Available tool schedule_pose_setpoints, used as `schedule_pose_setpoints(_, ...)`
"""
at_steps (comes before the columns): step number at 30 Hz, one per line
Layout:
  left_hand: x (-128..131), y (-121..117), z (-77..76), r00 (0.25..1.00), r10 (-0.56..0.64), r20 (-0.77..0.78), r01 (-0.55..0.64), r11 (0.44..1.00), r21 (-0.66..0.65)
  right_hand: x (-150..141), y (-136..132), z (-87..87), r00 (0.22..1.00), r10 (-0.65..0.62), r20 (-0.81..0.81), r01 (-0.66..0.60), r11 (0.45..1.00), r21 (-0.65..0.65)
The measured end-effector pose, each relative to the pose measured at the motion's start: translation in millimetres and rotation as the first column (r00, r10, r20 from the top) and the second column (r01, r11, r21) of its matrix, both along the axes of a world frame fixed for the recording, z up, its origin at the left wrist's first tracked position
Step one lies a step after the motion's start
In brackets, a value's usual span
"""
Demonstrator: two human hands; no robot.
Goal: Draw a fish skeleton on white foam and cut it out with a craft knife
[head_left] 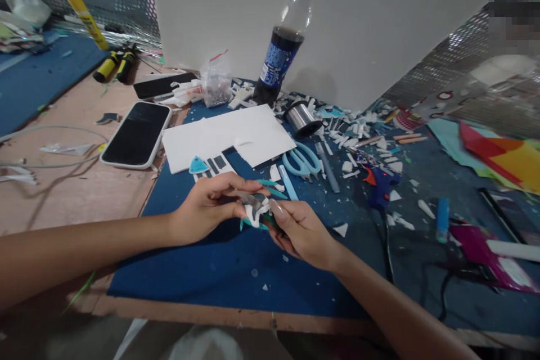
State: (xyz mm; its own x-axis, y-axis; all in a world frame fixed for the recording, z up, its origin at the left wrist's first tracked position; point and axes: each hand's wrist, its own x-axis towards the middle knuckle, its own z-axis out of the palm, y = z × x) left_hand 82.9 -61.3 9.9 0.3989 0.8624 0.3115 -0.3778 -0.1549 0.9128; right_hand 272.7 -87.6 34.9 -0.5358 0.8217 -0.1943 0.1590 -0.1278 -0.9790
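In front of me, above the blue mat (202,275), my left hand (202,208) pinches a small white-and-grey craft piece (253,211) between thumb and fingers. Thin teal, leaf-shaped parts (273,188) stick out above and below it. From the other side, my right hand (304,230) is closed on the same piece, its thumb pressed on top; the curled fingers hide part of it. Just beyond my left hand lies a small light-blue triangular piece (198,165), beside dark grey strips (216,165). A white foam sheet (211,138) lies behind.
Light-blue scissors (301,162), a wire spool (302,118) and a cola bottle (278,56) stand or lie beyond my hands. A phone (136,134) is at left. To the right are a blue glue gun (382,185), white scraps (343,135) and coloured paper (498,152).
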Motion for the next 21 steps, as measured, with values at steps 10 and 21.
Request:
schedule_pose_setpoints(10,-1,2,-1.3,0.996,-0.058,-0.072,0.055,0.998,-0.037,0,0,-2.2,0.999,0.015,0.03,-0.015,1.0,0.013)
schedule_pose_setpoints(21,-9,6,-3.4,0.862,0.33,-0.384,-0.151,0.892,0.426,13,13,-0.6,0.944,-0.326,0.047,0.322,0.944,0.076)
